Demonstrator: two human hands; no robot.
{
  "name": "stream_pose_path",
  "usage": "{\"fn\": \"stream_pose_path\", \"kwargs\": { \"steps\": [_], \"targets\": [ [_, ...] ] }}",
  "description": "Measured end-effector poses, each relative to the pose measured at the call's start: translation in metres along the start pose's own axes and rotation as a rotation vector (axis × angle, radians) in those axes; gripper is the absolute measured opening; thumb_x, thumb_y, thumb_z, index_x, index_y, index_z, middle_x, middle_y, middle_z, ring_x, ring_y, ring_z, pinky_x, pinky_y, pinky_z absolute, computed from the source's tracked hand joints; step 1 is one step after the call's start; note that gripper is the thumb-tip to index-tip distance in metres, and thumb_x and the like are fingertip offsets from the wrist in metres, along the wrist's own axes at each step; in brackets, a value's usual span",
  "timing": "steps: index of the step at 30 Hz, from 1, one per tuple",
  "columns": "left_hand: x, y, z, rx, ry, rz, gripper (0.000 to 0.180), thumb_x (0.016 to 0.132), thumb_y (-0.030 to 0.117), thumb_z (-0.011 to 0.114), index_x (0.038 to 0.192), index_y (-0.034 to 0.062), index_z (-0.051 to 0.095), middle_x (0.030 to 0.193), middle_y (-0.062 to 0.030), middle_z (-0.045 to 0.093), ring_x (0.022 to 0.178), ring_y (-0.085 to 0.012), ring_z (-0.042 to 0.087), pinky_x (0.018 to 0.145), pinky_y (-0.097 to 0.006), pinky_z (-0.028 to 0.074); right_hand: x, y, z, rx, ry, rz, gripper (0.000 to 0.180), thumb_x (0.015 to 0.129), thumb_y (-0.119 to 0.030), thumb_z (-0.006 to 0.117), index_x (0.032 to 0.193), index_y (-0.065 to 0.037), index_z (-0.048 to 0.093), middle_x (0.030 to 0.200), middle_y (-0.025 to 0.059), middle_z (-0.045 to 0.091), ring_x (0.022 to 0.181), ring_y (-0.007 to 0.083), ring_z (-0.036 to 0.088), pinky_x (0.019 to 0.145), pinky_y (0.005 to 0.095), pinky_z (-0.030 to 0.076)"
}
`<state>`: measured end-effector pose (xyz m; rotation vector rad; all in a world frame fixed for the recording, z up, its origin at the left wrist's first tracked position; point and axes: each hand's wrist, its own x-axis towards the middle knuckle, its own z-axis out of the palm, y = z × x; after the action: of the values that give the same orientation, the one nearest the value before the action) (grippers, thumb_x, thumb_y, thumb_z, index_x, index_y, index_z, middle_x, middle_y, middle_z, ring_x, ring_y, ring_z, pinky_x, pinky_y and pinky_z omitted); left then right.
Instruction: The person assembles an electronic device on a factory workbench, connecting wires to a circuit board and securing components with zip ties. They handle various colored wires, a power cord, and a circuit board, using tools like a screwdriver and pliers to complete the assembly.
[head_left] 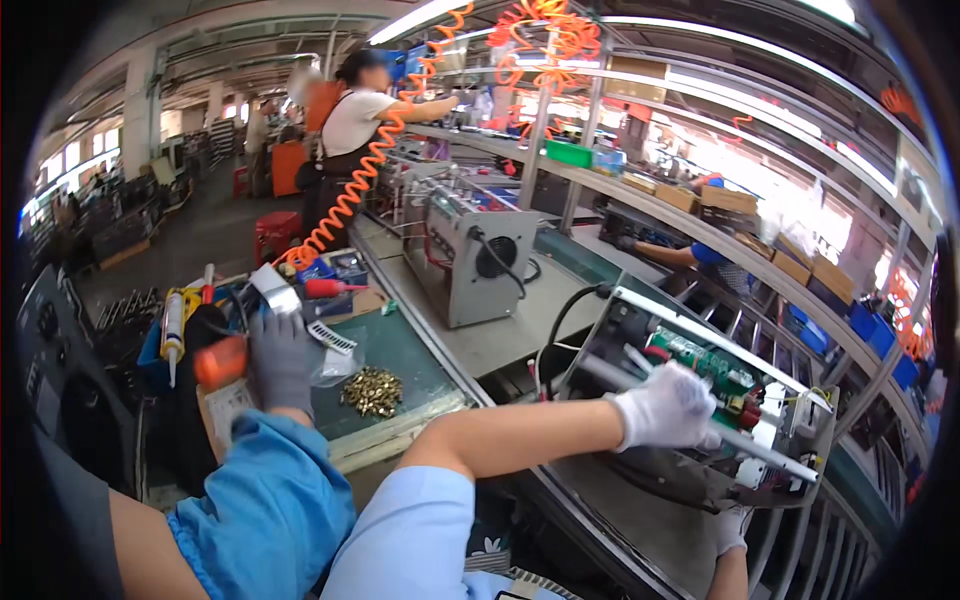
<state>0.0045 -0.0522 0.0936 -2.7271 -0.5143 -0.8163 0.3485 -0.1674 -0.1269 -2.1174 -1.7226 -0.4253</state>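
My left hand (pixel 668 408), in a white glove, is closed above the front rail of an open metal equipment chassis (pixel 812 468). A pale, blurred stick (pixel 637 357) shows at its upper left; what the fingers hold is not clear. Inside the chassis sit a green circuit board (pixel 690 358) and wiring. My right hand (pixel 733 527), also white-gloved, is at the chassis's lower edge, its fingers mostly hidden. On the left, a co-worker's grey-gloved hand (pixel 281 362) reaches in from a blue sleeve, close to a shiny metal piece (pixel 275 290).
A pile of brass-coloured fittings (pixel 373 392) lies on the green mat (pixel 425 378). Behind stands a grey metal case with a fan (pixel 490 262). An orange coiled hose (pixel 350 195) hangs down over the bench. Shelving with boxes (pixel 730 200) runs along the right; another person (pixel 355 120) stands farther off.
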Motion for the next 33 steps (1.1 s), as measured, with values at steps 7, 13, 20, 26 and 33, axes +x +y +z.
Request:
{"fn": "stream_pose_path", "kwargs": {
  "steps": [7, 13, 20, 26, 33],
  "targets": [
    [0.061, -0.054, -0.006, -0.018, -0.178, -0.161, 0.065, 0.083, 0.067, 0.053, 0.087, 0.0057, 0.073, 0.085, -0.0159, 0.071, 0.087, -0.0309, 0.070, 0.076, -0.042, 0.054, -0.022, -0.014, -0.067, 0.112, -0.024, 0.119, 0.034, 0.071, -0.035, 0.076, 0.060, -0.005, 0.067, 0.061, 0.0196, 0.059, 0.062, 0.0379, 0.061, 0.060, 0.0469, 0.046],
    [0.085, -0.069, -0.002, -0.103, -0.286, -0.205, 0.065, 0.082, 0.070, 0.052, 0.087, 0.0089, 0.074, 0.085, -0.0142, 0.072, 0.086, -0.0296, 0.070, 0.076, -0.040, 0.053, -0.043, 0.001, -0.045, 0.337, 0.065, 0.366, 0.032, 0.080, -0.019, 0.068, 0.058, 0.001, 0.058, 0.054, 0.0117, 0.057, 0.048, 0.0229, 0.053, 0.050, 0.0327, 0.041],
    [0.076, -0.062, 0.001, -0.077, -0.216, -0.163, 0.058, 0.085, 0.061, 0.052, 0.090, 0.0076, 0.073, 0.085, -0.0142, 0.072, 0.085, -0.0298, 0.070, 0.073, -0.042, 0.054, -0.047, 0.036, -0.006, 1.094, 0.179, 0.568, 0.016, 0.085, -0.001, 0.057, 0.071, 0.002, 0.065, 0.058, 0.0022, 0.056, 0.052, 0.0092, 0.051, 0.048, 0.0258, 0.038],
    [0.049, -0.047, 0.004, -0.140, -0.071, -0.083, 0.062, 0.081, 0.065, 0.057, 0.084, 0.0039, 0.068, 0.079, -0.0161, 0.068, 0.080, -0.0318, 0.069, 0.070, -0.042, 0.052, -0.032, 0.038, -0.067, 0.729, 0.304, 0.377, 0.023, 0.083, 0.000, 0.057, 0.060, -0.002, 0.054, 0.059, -0.0005, 0.052, 0.053, 0.0090, 0.046, 0.049, 0.0262, 0.037],
    [0.061, -0.056, 0.013, -0.126, -0.012, -0.079, 0.062, 0.079, 0.067, 0.058, 0.082, 0.0060, 0.071, 0.079, -0.0134, 0.069, 0.078, -0.0288, 0.069, 0.067, -0.040, 0.052, -0.042, -0.001, -0.265, 0.176, 0.658, -0.108, 0.024, 0.091, -0.006, 0.061, 0.072, -0.005, 0.045, 0.068, 0.0065, 0.048, 0.059, 0.0172, 0.043, 0.059, 0.0337, 0.039]
  ]
}}
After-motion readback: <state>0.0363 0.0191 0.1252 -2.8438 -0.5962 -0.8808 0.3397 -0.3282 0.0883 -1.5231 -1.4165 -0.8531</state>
